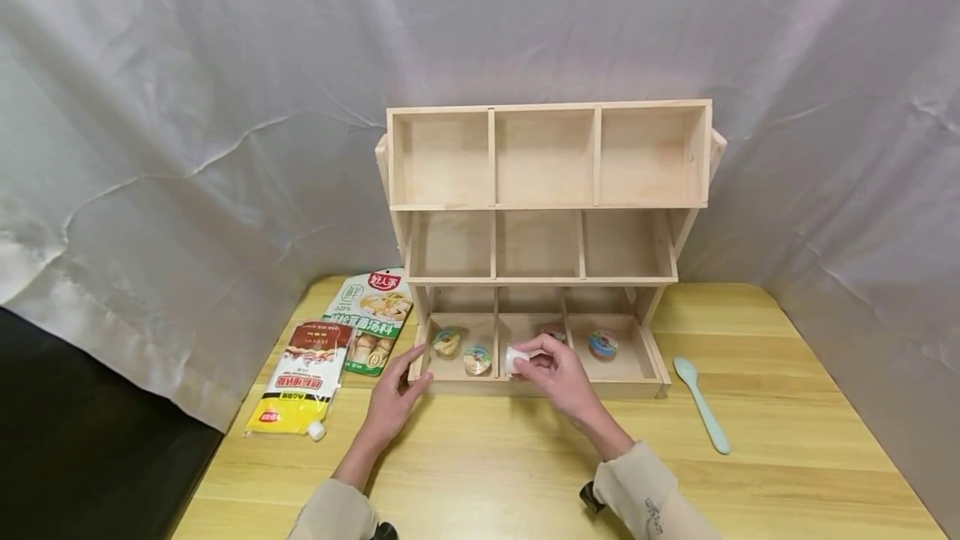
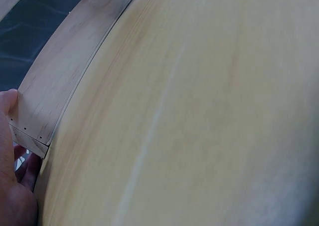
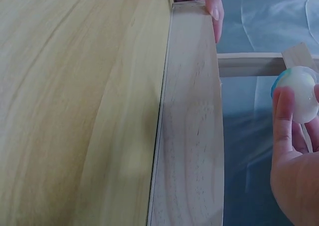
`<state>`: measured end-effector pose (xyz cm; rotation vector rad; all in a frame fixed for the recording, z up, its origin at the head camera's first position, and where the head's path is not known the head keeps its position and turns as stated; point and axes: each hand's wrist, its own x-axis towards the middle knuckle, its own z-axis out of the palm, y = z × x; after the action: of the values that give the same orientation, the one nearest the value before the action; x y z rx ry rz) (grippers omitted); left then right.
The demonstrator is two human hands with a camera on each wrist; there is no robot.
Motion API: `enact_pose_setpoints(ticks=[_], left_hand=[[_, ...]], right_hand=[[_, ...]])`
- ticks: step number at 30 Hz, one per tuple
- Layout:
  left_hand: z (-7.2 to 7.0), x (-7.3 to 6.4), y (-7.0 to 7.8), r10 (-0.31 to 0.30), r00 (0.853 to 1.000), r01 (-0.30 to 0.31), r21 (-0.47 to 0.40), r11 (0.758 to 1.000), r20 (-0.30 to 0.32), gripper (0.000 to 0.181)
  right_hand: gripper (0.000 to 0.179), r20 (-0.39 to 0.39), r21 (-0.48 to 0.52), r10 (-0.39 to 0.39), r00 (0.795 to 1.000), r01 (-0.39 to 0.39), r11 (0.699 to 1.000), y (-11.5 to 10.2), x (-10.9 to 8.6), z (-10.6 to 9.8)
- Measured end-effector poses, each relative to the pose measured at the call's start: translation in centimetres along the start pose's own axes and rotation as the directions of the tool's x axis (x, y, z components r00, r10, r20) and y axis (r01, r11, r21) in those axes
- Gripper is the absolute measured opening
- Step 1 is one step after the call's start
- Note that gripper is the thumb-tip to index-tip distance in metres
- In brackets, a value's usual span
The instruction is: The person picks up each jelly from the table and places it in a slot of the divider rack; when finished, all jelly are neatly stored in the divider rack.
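My right hand (image 1: 561,382) pinches a small white jelly cup (image 1: 516,360) over the middle compartment of the bottom row of a wooden shelf rack (image 1: 536,280). In the right wrist view the cup (image 3: 303,97) shows its rounded white body and a bluish lid edge between thumb and fingers. My left hand (image 1: 392,403) grips the rack's front left corner, thumb on the board (image 2: 60,71) and fingers round its end. Two jelly cups, one yellow-lidded (image 1: 446,342) and one pale-lidded (image 1: 477,360), lie in the left compartment. Another (image 1: 553,332), partly hidden by my right hand, is in the middle; a blue-lidded cup (image 1: 602,344) lies at right.
Left of the rack, a green-and-white food pouch (image 1: 371,319) lies partly under a yellow, white and brown spouted pouch (image 1: 303,377) with a white cap. A pale blue spoon (image 1: 701,404) lies to the right. Grey cloth (image 1: 247,107) surrounds the wooden table (image 1: 465,473).
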<state>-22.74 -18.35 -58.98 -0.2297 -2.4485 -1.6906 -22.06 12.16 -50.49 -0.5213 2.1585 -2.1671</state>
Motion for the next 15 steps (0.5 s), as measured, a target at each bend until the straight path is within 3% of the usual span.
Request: enact_pose_setpoints(ticks=[15], left_hand=[[-0.18, -0.08, 0.07, -0.022, 0.999, 0.021, 0.031, 0.999, 0.025, 0.054]], right_hand=[[0.019, 0.02, -0.013, 0.044, 0.999, -0.044, 0.999, 0.05, -0.07, -0.12]])
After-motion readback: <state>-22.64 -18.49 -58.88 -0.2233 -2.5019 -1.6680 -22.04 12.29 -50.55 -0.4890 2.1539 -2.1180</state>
